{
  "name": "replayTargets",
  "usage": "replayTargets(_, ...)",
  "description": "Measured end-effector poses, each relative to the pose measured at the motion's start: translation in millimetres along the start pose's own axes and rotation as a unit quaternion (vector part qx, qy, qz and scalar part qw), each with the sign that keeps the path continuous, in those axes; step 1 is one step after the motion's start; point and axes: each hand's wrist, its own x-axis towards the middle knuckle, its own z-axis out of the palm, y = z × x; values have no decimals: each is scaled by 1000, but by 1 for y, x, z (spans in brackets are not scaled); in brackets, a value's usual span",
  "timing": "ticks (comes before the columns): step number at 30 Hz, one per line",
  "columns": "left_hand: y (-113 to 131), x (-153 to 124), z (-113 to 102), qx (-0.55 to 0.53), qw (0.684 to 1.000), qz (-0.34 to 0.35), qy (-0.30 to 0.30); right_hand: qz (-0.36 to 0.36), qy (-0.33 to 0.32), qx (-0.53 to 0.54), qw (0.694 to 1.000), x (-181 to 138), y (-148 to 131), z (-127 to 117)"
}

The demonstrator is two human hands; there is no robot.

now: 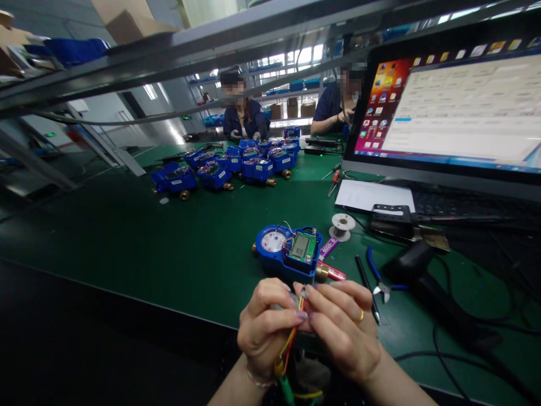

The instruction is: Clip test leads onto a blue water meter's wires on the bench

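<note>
Close together at the table's front edge, my left hand and my right hand both pinch a small bundle of red and yellow wires. The wire ends lie between my fingertips, partly hidden. Below my left hand the bundle runs down to a green clip. Just beyond my fingers lies a blue water meter with a round dial, an open housing, a green circuit board with a small display, and brass end fittings. A red strip and a purple strip stick out beside it.
Several blue meters stand farther back on the green table. To the right are a solder spool, cutters, a black pen, a barcode scanner with cable, and a monitor. Two people sit across the table.
</note>
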Motion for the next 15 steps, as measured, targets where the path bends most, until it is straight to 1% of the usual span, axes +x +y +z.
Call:
replayTargets(3, -5, 5, -1, 21, 999, 6, -25, -20, -5, 6, 1000, 1, 3, 1)
replayTargets(7, -15, 11, -11, 24, 997, 35, -60, 31, -11, -9, 999, -12, 9, -5)
replayTargets(9, -22, 13, -17, 24, 996, 45, -73, 62, -22, -33, 997, -28, 12, -14)
replayTargets(12, -35, 16, -28, 37, 993, 51, -96, 108, -69, -60, 990, -57, 18, -30)
replayTargets(15, -48, 19, -36, 72, 985, 69, -138, 163, -87, -88, 979, -88, 21, -45)
